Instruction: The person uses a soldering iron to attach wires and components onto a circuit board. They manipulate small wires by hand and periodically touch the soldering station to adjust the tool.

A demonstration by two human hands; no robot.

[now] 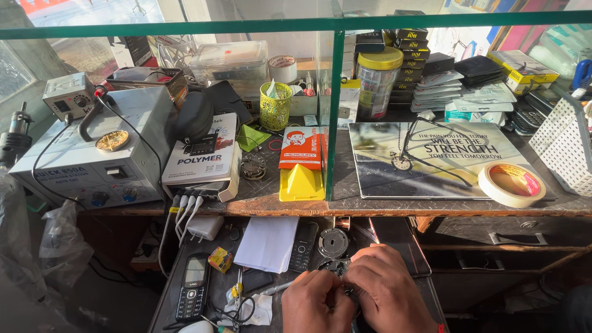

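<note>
1. Dark metal shows between our two hands at the lower workbench: a small dark part (343, 269) sits pinched under the fingers of our left hand (317, 302) and our right hand (387, 288), which press close together, knuckles up. We cannot tell exactly what the part is.
2. Just above our hands lies a round metal disc (333, 242), with a black keypad phone (303, 246) and a folded white paper (267, 243) to its left.
3. Well left of our left hand rests a second keypad phone (192, 286), a small yellow box (220, 259) beside it, and tweezers (238, 290) nearer our wrist.
4. Far above our hands, on the upper shelf, stand a grey rework station (98, 157), a yellow pen cup (275, 106) and a roll of tape (511, 184), the last well up and right of our right hand.
</note>
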